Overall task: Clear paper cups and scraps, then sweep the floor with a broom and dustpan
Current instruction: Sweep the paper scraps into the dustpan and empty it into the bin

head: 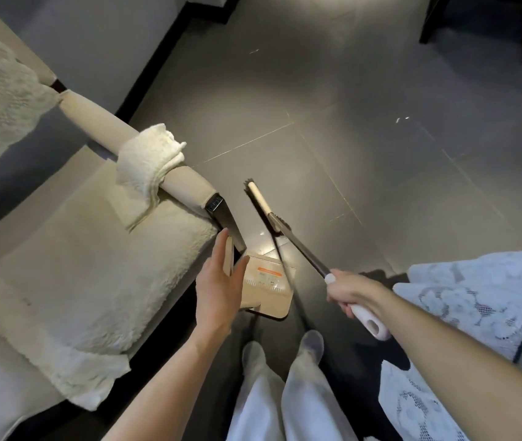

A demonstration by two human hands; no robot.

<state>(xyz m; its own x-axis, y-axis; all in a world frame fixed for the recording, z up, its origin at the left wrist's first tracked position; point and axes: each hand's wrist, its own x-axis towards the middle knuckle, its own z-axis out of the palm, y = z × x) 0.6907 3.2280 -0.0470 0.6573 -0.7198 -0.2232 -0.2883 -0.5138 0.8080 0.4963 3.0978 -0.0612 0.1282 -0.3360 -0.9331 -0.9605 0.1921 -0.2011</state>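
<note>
Dark tiled floor (348, 154), dustpan (269, 288) beside chair (94, 249), left hand (218, 288) fingers straight, together, right hand (348, 291) fingers wrapped round broom (261, 198)

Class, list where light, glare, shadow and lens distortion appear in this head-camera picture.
Head view: light pools on the floor ahead; a glare spot sits between broom and dustpan; dark shadow lies by the feet; wide-angle stretching grows toward the edges.

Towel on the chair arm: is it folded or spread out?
Folded. The white towel shows thick doubled layers and hangs over the armrest.
</note>
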